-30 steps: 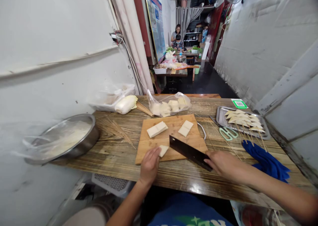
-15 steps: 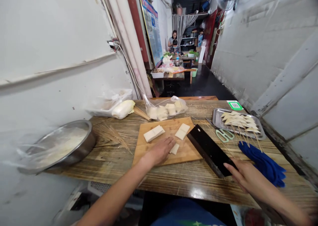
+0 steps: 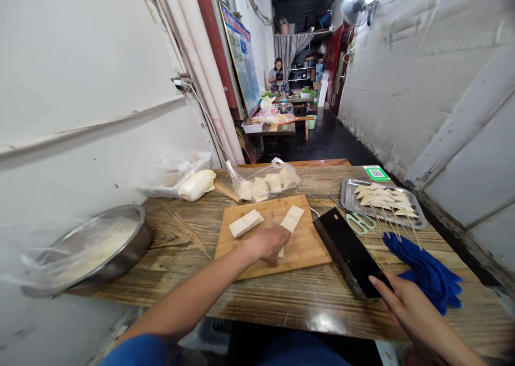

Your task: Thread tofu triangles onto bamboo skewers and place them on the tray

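On the wooden cutting board point(image 3: 249, 266), my left hand point(image 3: 270, 243) is curled down over a small pale tofu slice point(image 3: 280, 252), mostly hidden beneath the fingers. Its fingertips reach the lower edge of another tofu slice point(image 3: 293, 217), a longer piece marked with a line across it. Left of that lies a thicker stack of tofu slices point(image 3: 246, 224). My right hand point(image 3: 402, 296) grips a black cleaver point(image 3: 348, 253) by its handle end; the broad blade lies tilted over the table at the board's right edge, apart from the tofu.
Green-handled scissors point(image 3: 361, 224), a metal tray point(image 3: 418, 216) of skewered pale triangles and blue gloves point(image 3: 426, 272) lie to the right. Behind the board is a plastic bag of tofu point(image 3: 263, 186). Loose skewers point(image 3: 181, 229), a cabbage point(image 3: 197, 185) and a steel basin point(image 3: 140, 232) are left.
My left hand has moved right across the board and now covers the small tofu slice. The cleaver has shifted right, off the board's middle, with my right hand still on it.
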Tool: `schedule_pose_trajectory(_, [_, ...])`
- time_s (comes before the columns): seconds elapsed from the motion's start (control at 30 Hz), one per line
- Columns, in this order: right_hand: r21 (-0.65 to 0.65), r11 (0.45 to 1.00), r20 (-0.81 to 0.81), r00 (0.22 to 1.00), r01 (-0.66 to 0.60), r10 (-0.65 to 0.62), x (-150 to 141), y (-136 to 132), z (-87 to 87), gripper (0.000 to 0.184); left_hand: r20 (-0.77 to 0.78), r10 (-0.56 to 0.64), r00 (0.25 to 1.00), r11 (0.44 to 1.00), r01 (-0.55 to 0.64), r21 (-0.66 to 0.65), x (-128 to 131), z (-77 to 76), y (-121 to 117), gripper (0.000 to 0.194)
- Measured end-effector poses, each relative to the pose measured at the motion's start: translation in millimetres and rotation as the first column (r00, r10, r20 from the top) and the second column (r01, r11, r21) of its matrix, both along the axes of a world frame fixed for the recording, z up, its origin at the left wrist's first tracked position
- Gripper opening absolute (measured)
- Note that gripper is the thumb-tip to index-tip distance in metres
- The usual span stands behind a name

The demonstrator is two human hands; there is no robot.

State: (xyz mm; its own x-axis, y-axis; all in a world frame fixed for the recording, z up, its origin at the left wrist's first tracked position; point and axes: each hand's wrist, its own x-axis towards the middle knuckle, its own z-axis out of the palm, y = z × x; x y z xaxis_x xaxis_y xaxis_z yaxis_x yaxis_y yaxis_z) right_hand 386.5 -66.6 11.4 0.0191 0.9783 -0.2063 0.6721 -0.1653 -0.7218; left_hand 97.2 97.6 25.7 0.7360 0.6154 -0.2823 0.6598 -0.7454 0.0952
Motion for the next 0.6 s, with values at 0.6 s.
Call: schedule_pose_trajectory(0.6, [-0.046,0.991,-0.130,0.983,0.122,-0.127,-7,-8,-8.6,0.037,0.252,0.219,0.942,0.965,-0.247,0.083,-30,8.4,93,0.064])
